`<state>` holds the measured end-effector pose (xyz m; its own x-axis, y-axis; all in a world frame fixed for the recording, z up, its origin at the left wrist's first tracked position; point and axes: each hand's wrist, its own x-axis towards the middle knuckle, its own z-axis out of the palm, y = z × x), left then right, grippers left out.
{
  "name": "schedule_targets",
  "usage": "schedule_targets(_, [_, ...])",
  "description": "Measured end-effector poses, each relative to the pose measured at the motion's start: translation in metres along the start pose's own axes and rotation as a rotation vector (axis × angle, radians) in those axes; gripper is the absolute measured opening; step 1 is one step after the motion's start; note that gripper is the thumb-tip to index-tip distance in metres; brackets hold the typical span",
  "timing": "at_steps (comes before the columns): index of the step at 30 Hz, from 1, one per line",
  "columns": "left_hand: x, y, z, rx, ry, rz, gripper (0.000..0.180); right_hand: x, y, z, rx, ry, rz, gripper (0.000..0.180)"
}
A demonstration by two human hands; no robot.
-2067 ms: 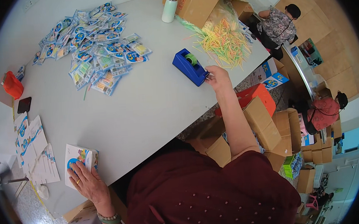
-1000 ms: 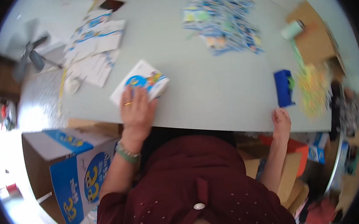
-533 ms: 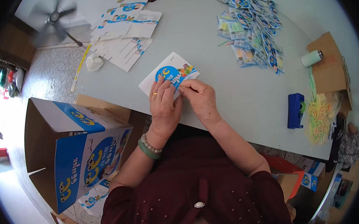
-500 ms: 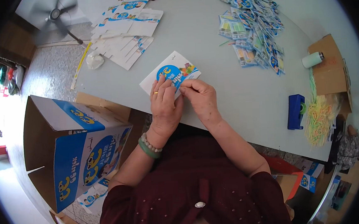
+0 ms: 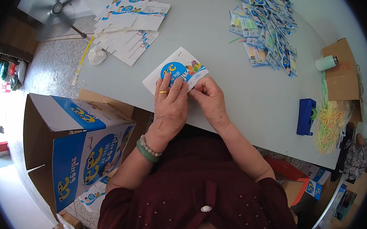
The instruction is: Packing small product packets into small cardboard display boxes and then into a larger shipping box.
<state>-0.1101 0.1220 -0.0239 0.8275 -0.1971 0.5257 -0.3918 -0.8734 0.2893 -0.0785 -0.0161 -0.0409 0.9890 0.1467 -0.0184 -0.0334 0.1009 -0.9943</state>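
A flat white-and-blue printed carton [image 5: 173, 66] with a small hanging slot lies tilted on the table near its front edge. My left hand [image 5: 169, 105] rests on its lower left part, fingers stretched out over the print, a ring on one finger. At the carton's lower right corner, my right hand [image 5: 210, 97] has thumb and forefinger pinched on the edge, the other fingers curled in. The underside of the carton is hidden. Farther off to the left, a fanned stack of similar flat cartons [image 5: 132, 20] lies on the table.
A heap of small clear packets [image 5: 267, 28] lies at the far right. Along the right edge are a blue tape dispenser [image 5: 305, 116], yellow-green twist ties [image 5: 327, 125], a thread spool [image 5: 326, 63] and a brown box [image 5: 341, 82]. A large open printed cardboard box [image 5: 84, 151] stands at left.
My right hand has shifted slightly down along the carton's edge, baring more of its lower right corner. The left hand stays on the print. The whole view has moved slightly.
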Motion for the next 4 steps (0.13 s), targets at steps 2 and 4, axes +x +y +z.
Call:
schedule_targets(2, [-0.0007,-0.0016,-0.0028,-0.007,-0.032,0.014,0.032,-0.0014,0.0013,-0.0016,-0.162,0.006,-0.009,0.016])
schedule_targets(4, [-0.0008,-0.0018,-0.0049,-0.028,-0.057,-0.004,0.038,-0.0015,-0.0002,-0.0048,-0.326,0.016,-0.023,0.016])
